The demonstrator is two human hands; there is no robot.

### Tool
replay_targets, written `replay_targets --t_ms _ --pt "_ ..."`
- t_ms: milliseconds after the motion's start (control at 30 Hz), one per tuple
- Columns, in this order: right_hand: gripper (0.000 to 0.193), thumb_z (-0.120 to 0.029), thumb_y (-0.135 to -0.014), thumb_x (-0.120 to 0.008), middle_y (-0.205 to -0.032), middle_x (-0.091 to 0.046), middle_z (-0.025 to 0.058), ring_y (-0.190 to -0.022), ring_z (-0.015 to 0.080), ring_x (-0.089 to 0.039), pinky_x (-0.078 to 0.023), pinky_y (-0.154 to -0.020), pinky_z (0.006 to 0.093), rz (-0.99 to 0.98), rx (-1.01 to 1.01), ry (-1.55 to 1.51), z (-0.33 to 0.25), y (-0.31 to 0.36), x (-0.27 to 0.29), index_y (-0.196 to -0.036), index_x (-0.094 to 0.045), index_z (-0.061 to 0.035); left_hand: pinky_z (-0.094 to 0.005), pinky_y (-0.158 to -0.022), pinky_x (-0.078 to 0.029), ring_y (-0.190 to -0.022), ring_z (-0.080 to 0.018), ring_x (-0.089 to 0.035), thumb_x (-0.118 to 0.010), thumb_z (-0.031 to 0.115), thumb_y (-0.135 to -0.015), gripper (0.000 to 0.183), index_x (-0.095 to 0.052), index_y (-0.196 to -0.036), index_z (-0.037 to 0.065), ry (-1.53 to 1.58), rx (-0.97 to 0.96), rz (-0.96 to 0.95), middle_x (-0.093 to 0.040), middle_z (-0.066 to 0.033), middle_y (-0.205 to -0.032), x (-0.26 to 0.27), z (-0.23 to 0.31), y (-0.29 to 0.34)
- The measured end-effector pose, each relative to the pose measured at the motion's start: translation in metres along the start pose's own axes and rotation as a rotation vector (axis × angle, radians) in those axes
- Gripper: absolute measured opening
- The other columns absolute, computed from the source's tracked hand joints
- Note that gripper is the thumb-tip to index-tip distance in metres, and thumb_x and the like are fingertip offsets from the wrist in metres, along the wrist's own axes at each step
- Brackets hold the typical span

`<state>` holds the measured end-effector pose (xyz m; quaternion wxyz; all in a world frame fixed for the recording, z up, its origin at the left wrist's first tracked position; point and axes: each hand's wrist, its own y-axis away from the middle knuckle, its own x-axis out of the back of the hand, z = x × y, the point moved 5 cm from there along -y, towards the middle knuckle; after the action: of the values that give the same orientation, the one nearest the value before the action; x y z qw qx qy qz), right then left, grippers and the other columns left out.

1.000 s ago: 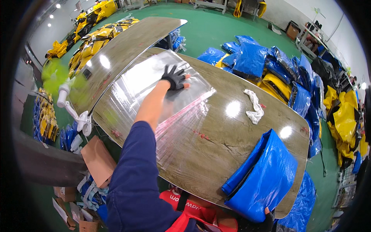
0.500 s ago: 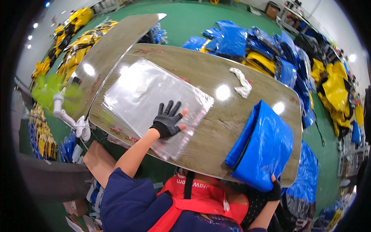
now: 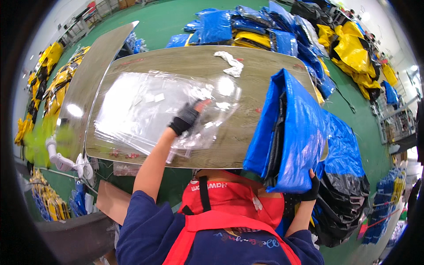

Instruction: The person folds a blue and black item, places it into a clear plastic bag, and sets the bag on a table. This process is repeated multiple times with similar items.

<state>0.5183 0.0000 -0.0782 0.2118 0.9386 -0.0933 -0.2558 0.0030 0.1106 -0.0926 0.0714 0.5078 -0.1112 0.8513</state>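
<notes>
My left hand (image 3: 187, 117), in a dark fingerless-tipped glove, is over the right part of a stack of clear plastic bags (image 3: 128, 104). Its fingers are drawn together on the top bag, which is wrinkled and pulled up around them; motion blurs the fingertips. My right hand (image 3: 312, 187), in a black glove, grips the lower right edge of a folded blue tarp (image 3: 304, 137) with a black inner side. The tarp stands tilted at the table's right end, its folds opening toward the left.
The wood-look table (image 3: 176, 57) has a crumpled white cloth (image 3: 230, 64) near its far edge. Blue packed bundles (image 3: 214, 27) lie on the floor beyond. Blue and black sheeting (image 3: 342, 150) is heaped at the right. A small fan (image 3: 51, 143) is at the left.
My left hand has gone from spread flat on the bags to bunched, wrinkling the top one. My right hand has raised the blue tarp more upright. The view has turned toward the right.
</notes>
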Motion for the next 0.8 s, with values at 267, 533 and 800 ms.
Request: replay_targets --t_ms 267,533,800 --pt "0.085 -0.017 -0.06 -0.078 -0.127 -0.052 0.0163 -0.113 0.0313 -0.051 -0.042 -0.095 0.043 -0.139 0.047 0.489 -0.028 0.039 -0.005 -0.135 -0.041 -0.0018 -0.0437 -0.111 -0.018 -0.13 -0.0302 -0.037 -0.022 0.042 -0.1 0.051 -0.048 -0.133 0.013 0.368 -0.022 0.127 -0.046 -0.0127 -0.136 -0.03 0.079 -0.007" --pt "0.063 -0.03 -0.077 -0.072 -0.108 -0.062 0.0139 -0.103 0.0257 -0.058 -0.045 -0.09 0.0399 -0.764 -0.292 0.777 0.075 0.061 -0.086 -0.128 -0.048 -0.0032 -0.0471 -0.113 -0.014 -0.129 -0.0279 -0.039 -0.043 0.049 -0.092 0.049 -0.053 -0.129 0.02 -0.213 -0.337 -0.23 -0.052 -0.0079 -0.132 0.04 0.139 -0.003" --pt "0.047 -0.048 -0.084 -0.058 -0.085 -0.067 0.0145 -0.081 0.0237 -0.064 -0.048 -0.075 0.0347 -0.557 0.455 1.154 0.012 -0.122 -0.24 -0.096 -0.066 -0.0031 -0.0413 -0.11 -0.028 -0.127 -0.0282 -0.042 -0.046 0.032 -0.094 0.042 -0.048 -0.132 0.014 -0.034 -0.339 -0.177 -0.048 -0.0112 -0.134 0.032 0.152 0.021"
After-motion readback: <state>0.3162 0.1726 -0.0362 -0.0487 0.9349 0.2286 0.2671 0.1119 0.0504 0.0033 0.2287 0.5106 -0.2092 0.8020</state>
